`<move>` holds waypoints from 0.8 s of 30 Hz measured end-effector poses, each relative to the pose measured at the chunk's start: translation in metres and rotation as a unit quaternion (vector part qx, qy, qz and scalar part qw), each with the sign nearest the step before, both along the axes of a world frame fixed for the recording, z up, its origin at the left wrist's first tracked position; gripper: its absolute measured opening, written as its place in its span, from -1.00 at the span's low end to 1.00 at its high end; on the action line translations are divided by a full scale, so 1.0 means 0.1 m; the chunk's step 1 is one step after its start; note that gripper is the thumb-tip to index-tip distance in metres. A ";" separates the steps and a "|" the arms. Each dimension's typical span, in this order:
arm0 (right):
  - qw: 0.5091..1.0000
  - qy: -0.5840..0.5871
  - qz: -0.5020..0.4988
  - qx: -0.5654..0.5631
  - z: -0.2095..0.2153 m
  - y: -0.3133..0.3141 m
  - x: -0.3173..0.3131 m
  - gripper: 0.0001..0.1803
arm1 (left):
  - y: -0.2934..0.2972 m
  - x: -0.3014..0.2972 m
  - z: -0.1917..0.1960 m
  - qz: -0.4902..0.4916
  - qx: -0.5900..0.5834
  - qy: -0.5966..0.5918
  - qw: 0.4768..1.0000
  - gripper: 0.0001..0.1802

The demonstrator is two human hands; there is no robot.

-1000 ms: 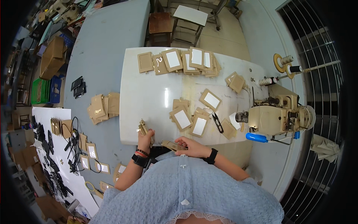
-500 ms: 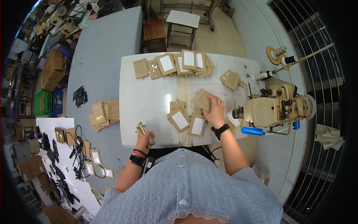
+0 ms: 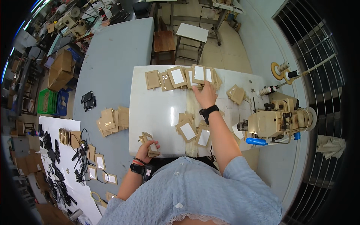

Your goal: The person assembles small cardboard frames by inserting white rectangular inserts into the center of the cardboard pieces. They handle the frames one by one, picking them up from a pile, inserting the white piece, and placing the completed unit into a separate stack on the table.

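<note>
my left hand (image 3: 147, 147) pinches a small stack of tan cardboard frames (image 3: 150, 142) at the white tabletop's (image 3: 157, 112) near edge; my right hand (image 3: 204, 96), fingers spread, reaches the far row of cardboard frames (image 3: 183, 77). many lie unsorted.

Tan card frames (image 3: 186, 130) w/ white centres, white counter (image 3: 157, 108), cream sewing machine (image 3: 275, 122) w/ blue handle, green crate (image 3: 47, 101), black wristwatch (image 3: 208, 111).
</note>
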State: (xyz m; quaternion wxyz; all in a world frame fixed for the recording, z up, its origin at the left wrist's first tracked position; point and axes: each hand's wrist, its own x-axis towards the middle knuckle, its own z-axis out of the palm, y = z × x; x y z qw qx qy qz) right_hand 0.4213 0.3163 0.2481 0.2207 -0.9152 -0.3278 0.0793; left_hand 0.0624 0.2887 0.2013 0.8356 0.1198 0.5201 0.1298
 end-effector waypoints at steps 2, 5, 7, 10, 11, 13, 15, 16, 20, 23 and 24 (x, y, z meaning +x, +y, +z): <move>0.999 -0.019 -0.032 0.011 -0.05 0.28 0.06 -0.26 | 0.05 0.05 0.08 -0.012 0.025 0.002 1.000 -0.58; 0.997 -0.030 -0.064 -0.023 -0.16 0.54 0.13 -0.22 | 0.12 0.12 0.16 -0.033 0.056 0.000 0.998 -0.58; 0.995 -0.019 -0.064 -0.070 -0.22 0.59 0.14 -0.20 | 0.20 0.15 0.16 -0.045 0.067 -0.009 0.997 -0.54; 0.995 0.003 -0.089 -0.053 -0.24 0.60 0.21 -0.14 | 0.27 0.16 0.12 -0.057 0.078 -0.023 0.995 -0.47; 0.994 0.010 -0.099 -0.050 -0.20 0.60 0.19 -0.11 | 0.29 0.17 0.14 -0.060 0.083 -0.024 0.994 -0.46; 0.995 0.010 -0.098 -0.003 -0.11 0.57 0.15 -0.14 | 0.31 0.19 0.17 -0.059 0.088 -0.034 0.994 -0.47; 0.995 -0.014 -0.090 0.036 -0.05 0.53 0.13 -0.13 | 0.36 0.18 0.23 -0.055 0.092 -0.049 0.993 -0.49; 0.993 -0.048 -0.058 0.087 -0.03 0.46 0.10 -0.15 | 0.39 0.16 0.27 -0.051 0.090 -0.071 0.992 -0.46; 0.932 0.008 0.319 0.174 0.35 0.08 -0.29 -0.21 | 0.56 0.00 0.36 -0.055 0.059 -0.177 0.981 -0.37; 0.801 0.016 0.585 0.126 0.42 -0.20 -0.75 -0.21 | 0.70 -0.06 0.39 -0.108 0.044 -0.226 0.967 -0.30; 0.765 0.004 0.631 0.125 0.39 -0.28 -0.92 -0.22 | 0.71 -0.01 0.55 -0.123 0.047 -0.214 0.968 -0.30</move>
